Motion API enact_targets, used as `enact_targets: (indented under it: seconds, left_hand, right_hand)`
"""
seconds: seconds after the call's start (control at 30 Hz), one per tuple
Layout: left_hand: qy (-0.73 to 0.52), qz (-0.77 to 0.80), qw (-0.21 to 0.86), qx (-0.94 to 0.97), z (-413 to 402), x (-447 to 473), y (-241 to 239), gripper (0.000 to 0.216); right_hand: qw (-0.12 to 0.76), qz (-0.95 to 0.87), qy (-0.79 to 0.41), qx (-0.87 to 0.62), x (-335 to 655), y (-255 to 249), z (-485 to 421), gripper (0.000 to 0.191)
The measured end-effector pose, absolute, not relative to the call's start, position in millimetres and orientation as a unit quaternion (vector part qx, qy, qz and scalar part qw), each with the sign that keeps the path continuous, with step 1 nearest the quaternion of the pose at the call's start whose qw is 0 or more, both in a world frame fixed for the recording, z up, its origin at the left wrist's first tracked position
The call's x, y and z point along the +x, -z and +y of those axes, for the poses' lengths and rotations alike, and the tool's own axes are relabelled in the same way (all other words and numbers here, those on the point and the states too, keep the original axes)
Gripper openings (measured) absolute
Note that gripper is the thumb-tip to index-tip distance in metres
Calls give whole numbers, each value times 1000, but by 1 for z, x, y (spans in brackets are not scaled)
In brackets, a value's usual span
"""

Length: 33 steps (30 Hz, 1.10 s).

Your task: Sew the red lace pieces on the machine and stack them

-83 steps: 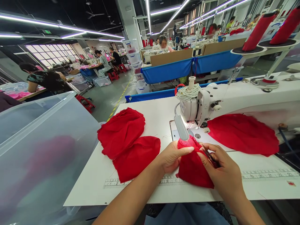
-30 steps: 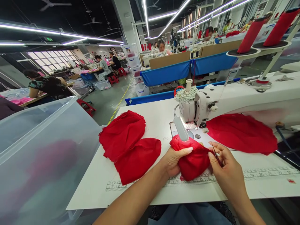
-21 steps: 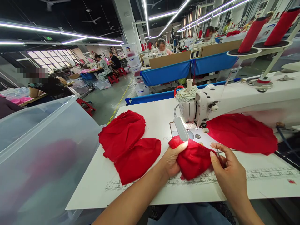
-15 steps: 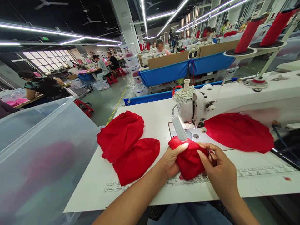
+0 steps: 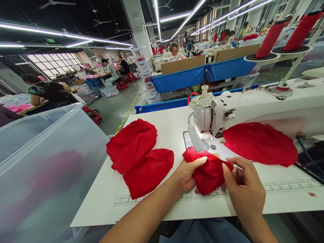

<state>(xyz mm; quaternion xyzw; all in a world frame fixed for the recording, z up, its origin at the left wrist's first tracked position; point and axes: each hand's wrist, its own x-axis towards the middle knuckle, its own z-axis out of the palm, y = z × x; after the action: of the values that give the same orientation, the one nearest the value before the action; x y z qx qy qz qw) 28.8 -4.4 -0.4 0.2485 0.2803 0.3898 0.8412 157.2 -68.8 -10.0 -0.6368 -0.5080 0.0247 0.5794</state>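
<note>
A small gathered piece of red fabric (image 5: 210, 177) is held between both hands, in front of the sewing machine's head (image 5: 203, 118). My left hand (image 5: 189, 172) grips its left side, thumb on top. At its right edge, my right hand (image 5: 246, 185) pinches the cloth between thumb and forefinger. Something small and dark shows inside the curled fingers of that hand, too hidden to name for certain. To the left on the table lie two overlapping red fabric pieces (image 5: 148, 173). Another red piece (image 5: 260, 143) is spread under the machine arm.
A ruler strip (image 5: 275, 186) runs along the white table's (image 5: 96, 206) front. Red thread cones (image 5: 272, 38) stand at upper right. A translucent plastic bin (image 5: 50, 145) is at the table's left side. Beyond are blue cloth slings (image 5: 179, 80) and co-workers at other tables.
My right hand has shifted right, drawing the fabric's edge outward from the left hand. The dark metal tool seen at its fingers earlier is now mostly hidden. My left hand keeps its hold.
</note>
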Motion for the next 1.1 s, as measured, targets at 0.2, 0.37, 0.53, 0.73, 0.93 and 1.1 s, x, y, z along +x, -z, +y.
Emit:
enact_targets:
  seconds: [0.2,0.37,0.53,0.73,0.93,1.1]
  left_hand:
    - [-399,277,832,268,-11,31,-6,45]
    - [-403,269,833,266,-10,29,-5,39]
    - [-380,293,847,228,-16,30,-9,32]
    - [-393,249,872,154,-41,30,-24,35]
    - [-394,283,801,351,-60,0,-17,26]
    - [-451,352,674,467,-63,-8,-15,16]
  right_hand:
    - [558,-629,-37,-540,149,18,-84,5]
    - [541,-614,-55,-573,158,21,-88,10]
    - [564,-611,-65,-551,148,15,-89,14]
    - [573,-628,-96,-518,132,21,-83,13]
    - [602,-609,-180,-484,136,11,-97,12]
    - [618,-550,-250,-503,137,13,-112,10]
